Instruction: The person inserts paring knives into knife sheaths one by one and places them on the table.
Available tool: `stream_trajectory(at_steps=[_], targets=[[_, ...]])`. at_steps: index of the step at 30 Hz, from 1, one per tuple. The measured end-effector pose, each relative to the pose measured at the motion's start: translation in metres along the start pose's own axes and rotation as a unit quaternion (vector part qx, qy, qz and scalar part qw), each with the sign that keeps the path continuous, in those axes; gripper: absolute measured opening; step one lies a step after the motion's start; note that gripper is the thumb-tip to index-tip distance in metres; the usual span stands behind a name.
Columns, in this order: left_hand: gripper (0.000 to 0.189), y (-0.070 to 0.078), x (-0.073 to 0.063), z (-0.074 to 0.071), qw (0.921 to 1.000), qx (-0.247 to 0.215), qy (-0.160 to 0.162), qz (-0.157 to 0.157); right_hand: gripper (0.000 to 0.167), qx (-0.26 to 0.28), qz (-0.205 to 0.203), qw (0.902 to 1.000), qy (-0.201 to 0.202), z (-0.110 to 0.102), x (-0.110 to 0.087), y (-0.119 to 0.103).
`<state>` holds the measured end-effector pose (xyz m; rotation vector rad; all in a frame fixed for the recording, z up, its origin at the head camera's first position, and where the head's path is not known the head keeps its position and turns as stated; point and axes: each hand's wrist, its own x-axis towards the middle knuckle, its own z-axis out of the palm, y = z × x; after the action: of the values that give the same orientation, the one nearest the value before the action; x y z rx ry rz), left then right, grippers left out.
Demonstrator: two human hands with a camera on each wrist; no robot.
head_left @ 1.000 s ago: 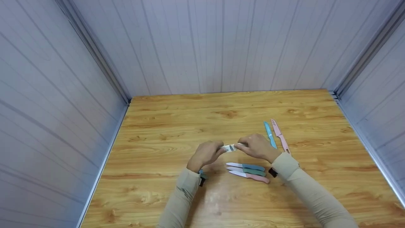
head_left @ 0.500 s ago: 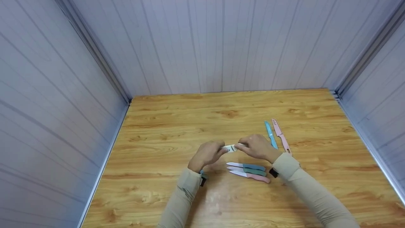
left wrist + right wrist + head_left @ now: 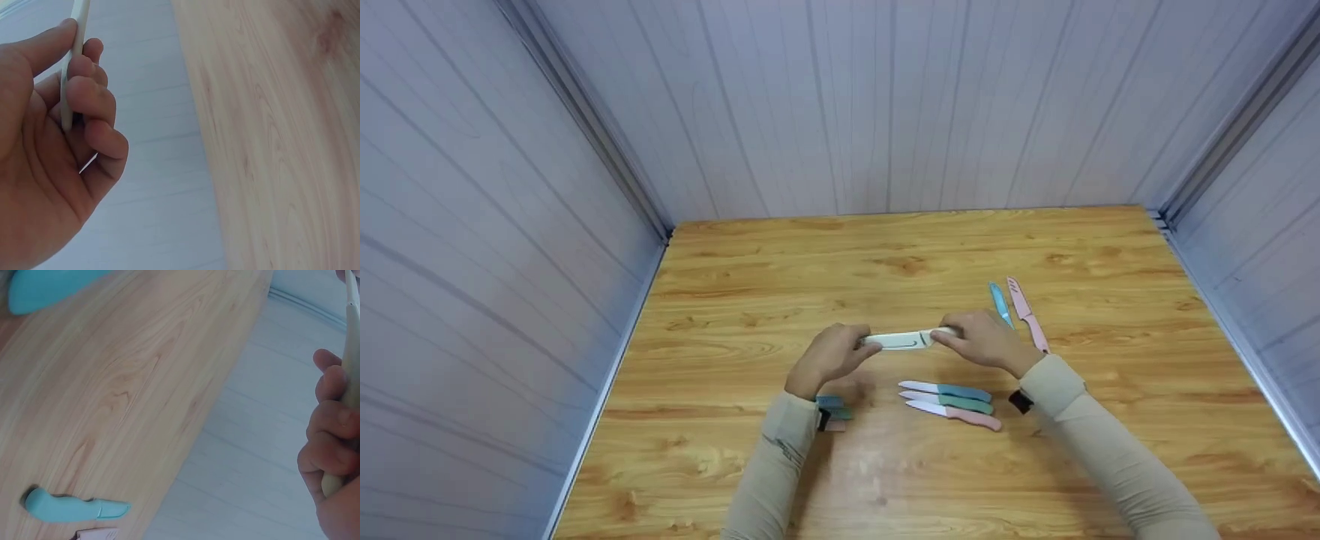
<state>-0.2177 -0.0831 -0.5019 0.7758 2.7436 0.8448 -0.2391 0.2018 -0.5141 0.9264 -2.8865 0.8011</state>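
Observation:
A white knife point(image 3: 896, 341) is held level above the table between both hands. My left hand point(image 3: 829, 356) pinches its left end between thumb and curled fingers; the left wrist view shows the white piece point(image 3: 67, 101) edge-on. My right hand point(image 3: 979, 337) grips the handle point(image 3: 353, 382), fingers curled round it. Whether the pale length between the hands is bare blade or sheath, I cannot tell. Below lie three knives with white blades: a blue-handled knife point(image 3: 964, 392), a green-handled knife point(image 3: 967, 404) and a pink-handled knife point(image 3: 975, 418).
Beside my left wrist lie blue point(image 3: 829, 402), green point(image 3: 841, 413) and pink pieces point(image 3: 835, 426), partly hidden by the arm. Behind my right hand lie a light-blue knife point(image 3: 1000, 301) and a pink knife point(image 3: 1020, 304). Panel walls point(image 3: 847, 112) border the wooden table point(image 3: 780, 277).
My left hand has moved left and slightly up, away from the right hand, so more of the white knife shows between them. The right hand has shifted slightly right. The table knives stay put.

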Motion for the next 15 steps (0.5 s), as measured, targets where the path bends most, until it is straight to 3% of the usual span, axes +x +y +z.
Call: stream_trajectory(at_steps=[10,15], targets=[[0.02,-0.021,-0.011,-0.006,0.9992,-0.002,-0.012,-0.037,0.046,-0.011,0.064,0.9979,-0.001,-0.008,-0.006,0.016],[0.015,-0.035,-0.019,-0.003,0.999,0.01,-0.029,-0.033,0.048,-0.019,0.084,0.9962,0.008,-0.011,-0.01,0.026]])
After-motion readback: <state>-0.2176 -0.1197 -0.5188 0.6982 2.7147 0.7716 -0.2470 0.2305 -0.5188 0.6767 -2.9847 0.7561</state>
